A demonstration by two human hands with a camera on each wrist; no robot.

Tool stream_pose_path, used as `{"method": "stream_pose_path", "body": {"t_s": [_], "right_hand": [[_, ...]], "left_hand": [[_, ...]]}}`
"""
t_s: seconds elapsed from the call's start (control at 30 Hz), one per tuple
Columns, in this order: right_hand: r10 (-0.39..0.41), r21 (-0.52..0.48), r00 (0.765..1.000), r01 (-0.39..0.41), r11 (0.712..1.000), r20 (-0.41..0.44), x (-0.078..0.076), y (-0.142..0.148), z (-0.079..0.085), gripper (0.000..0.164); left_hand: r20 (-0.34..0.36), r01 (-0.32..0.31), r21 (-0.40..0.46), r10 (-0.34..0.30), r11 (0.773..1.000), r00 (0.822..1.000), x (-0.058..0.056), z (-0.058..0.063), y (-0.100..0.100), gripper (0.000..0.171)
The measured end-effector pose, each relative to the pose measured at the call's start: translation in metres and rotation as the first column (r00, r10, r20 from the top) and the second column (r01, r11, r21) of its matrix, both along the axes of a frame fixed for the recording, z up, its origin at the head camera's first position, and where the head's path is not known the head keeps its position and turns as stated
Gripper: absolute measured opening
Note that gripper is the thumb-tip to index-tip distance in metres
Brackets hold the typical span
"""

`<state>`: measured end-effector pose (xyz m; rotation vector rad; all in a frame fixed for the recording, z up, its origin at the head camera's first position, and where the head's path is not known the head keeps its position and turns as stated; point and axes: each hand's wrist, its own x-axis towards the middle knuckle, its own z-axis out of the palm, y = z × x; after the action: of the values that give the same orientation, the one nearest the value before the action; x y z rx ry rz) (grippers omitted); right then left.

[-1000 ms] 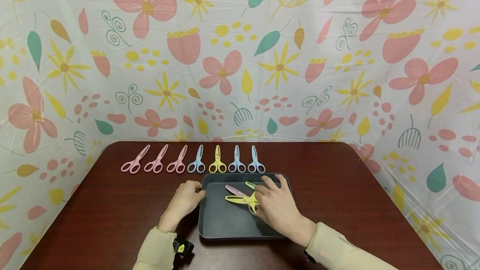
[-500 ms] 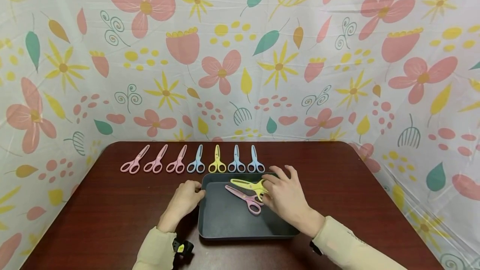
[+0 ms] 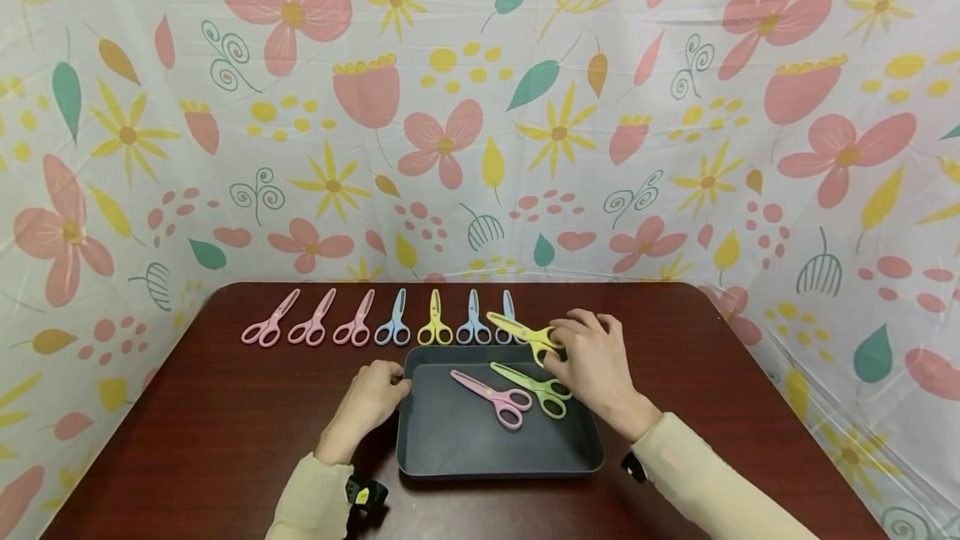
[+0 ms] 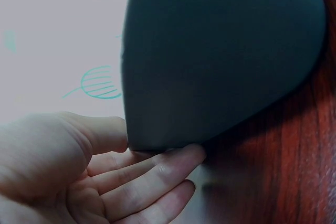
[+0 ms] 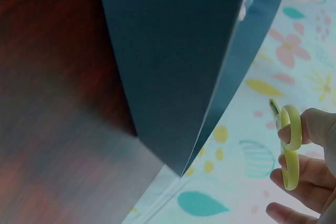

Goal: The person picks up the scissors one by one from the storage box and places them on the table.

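Note:
My right hand pinches a yellow pair of scissors by its handles and holds it above the far right corner of the dark tray; the same yellow handles show between my fingers in the right wrist view. A pink pair and a green pair lie inside the tray. My left hand rests against the tray's left rim, fingers straight along its wall.
A row of several scissors lies on the brown table beyond the tray: three pink, then blue, yellow and two more blue. Flowered cloth walls close in the back and both sides.
My right hand has lifted the yellow scissors out of the tray and moved them back and right, uncovering a green pair in the tray. The left hand has stayed put.

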<state>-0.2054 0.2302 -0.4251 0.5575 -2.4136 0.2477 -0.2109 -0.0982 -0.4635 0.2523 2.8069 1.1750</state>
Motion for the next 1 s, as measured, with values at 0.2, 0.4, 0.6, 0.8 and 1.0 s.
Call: {"method": "stream_pose_path", "body": {"t_s": [0.2,0.4,0.6,0.8,1.0], "right_hand": [[-0.102,-0.075,0.99,0.11,0.991,0.093,-0.015,0.011,0.0,0.014],[-0.161,-0.159,0.975,0.185,0.97,0.156,-0.031,0.023,-0.006,0.016],[-0.209,-0.193,0.962,0.242,0.951,0.179,-0.044,0.031,-0.011,0.022],[-0.245,-0.213,0.941,0.295,0.931,0.235,-0.055,0.031,-0.013,0.019],[-0.304,-0.186,0.895,0.375,0.908,0.326,-0.069,0.03,-0.02,0.019]], "left_hand": [[0.004,-0.001,-0.001,0.001,1.0,1.0,0.0,-0.001,0.0,0.023],[0.001,-0.006,-0.01,0.006,1.0,1.0,0.0,0.0,0.0,0.023],[0.006,-0.002,-0.003,0.002,1.0,1.0,0.0,0.0,0.001,0.022],[0.003,-0.003,0.0,0.003,1.0,1.0,0.0,0.0,0.0,0.022],[0.005,-0.002,0.003,0.002,1.0,1.0,0.0,0.0,0.0,0.023]]}}
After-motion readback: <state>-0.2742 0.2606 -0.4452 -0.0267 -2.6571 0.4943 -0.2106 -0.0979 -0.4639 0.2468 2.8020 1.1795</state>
